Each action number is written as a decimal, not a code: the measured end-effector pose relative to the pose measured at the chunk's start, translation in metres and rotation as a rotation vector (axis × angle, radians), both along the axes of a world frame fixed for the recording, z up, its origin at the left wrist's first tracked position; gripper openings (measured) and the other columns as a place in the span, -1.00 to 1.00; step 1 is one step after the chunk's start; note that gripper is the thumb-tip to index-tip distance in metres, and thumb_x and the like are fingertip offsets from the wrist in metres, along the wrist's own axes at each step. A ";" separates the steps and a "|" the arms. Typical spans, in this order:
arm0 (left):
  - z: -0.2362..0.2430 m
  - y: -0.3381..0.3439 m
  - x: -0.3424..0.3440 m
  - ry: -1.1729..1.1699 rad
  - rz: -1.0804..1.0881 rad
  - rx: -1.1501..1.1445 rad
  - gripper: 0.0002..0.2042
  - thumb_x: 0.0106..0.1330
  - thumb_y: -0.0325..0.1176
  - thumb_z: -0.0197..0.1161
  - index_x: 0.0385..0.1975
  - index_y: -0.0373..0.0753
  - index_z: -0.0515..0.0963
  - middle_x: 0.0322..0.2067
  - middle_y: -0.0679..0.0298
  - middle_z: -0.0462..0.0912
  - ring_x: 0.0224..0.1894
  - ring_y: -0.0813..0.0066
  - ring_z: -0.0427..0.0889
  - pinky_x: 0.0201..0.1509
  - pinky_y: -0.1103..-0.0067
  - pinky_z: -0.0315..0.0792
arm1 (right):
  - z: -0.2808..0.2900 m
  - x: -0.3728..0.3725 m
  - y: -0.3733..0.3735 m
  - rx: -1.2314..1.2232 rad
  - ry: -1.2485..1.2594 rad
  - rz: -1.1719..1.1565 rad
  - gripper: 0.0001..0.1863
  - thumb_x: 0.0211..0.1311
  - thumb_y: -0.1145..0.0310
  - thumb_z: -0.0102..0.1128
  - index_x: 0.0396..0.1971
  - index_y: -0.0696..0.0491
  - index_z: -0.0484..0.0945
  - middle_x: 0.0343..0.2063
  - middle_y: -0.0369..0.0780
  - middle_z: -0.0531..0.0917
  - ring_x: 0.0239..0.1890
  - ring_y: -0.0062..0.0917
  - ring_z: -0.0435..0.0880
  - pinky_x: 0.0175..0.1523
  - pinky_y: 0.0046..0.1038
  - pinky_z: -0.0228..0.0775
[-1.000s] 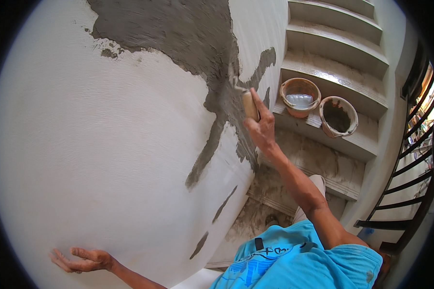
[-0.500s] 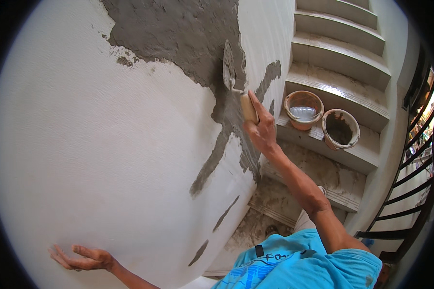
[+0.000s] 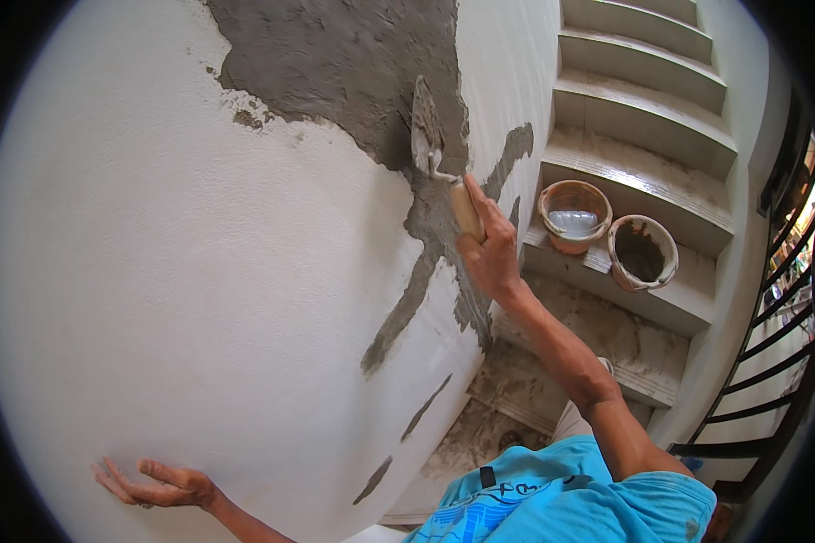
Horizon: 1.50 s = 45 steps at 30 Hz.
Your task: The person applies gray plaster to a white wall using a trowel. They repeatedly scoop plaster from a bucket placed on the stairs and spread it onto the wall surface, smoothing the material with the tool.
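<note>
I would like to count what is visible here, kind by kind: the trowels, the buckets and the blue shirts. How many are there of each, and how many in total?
Trowel: 1
Left bucket and right bucket: 2
Blue shirt: 1
Total: 4

The trowel (image 3: 426, 140) has a flat, pointy metal blade smeared with grey, a thin bent neck and a light tan handle, and it is held by that handle with its tip pointing away from the person. The blade is over a big, bumpy grey patch (image 3: 344, 59) with ragged edges, but it is hard to tell if they touch. The patch is on a white wall (image 3: 217, 299), with grey streaks near its narrow end.
</note>
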State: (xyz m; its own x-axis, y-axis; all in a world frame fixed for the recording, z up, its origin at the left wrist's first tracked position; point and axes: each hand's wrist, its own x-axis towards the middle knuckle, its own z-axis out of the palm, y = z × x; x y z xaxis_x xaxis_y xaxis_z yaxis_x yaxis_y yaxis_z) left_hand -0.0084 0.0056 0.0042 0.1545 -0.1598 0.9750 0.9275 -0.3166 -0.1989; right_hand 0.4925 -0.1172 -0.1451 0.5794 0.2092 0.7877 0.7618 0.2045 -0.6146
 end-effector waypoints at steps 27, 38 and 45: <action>0.001 -0.006 0.006 -0.004 0.043 -0.009 -0.51 0.60 -0.05 -0.14 0.33 -0.25 0.37 0.43 0.02 0.23 0.53 0.08 0.13 0.56 0.05 0.06 | 0.073 0.013 0.004 -0.067 -0.039 0.053 -0.14 -0.01 0.64 0.06 0.45 -0.04 0.34 -0.10 0.02 0.63 -0.03 -0.10 0.67 0.13 -0.21 0.49; 0.002 -0.005 0.005 -0.019 0.039 0.002 -0.50 0.62 -0.04 -0.16 0.33 -0.28 0.37 0.44 0.04 0.23 0.53 0.09 0.13 0.56 0.08 0.07 | 0.079 0.049 0.003 -0.073 -0.255 -0.165 -0.08 -0.04 0.65 0.09 0.47 -0.16 0.32 -0.21 -0.08 0.60 -0.26 -0.15 0.68 -0.12 -0.18 0.55; 0.003 -0.009 0.010 -0.037 0.045 -0.020 -0.50 0.62 -0.04 -0.17 0.33 -0.28 0.37 0.44 0.04 0.22 0.54 0.10 0.12 0.56 0.08 0.07 | 0.081 0.057 0.017 -0.102 -0.295 -0.224 -0.06 -0.05 0.66 0.11 0.46 -0.23 0.33 -0.31 -0.17 0.54 -0.34 -0.21 0.65 -0.21 -0.19 0.55</action>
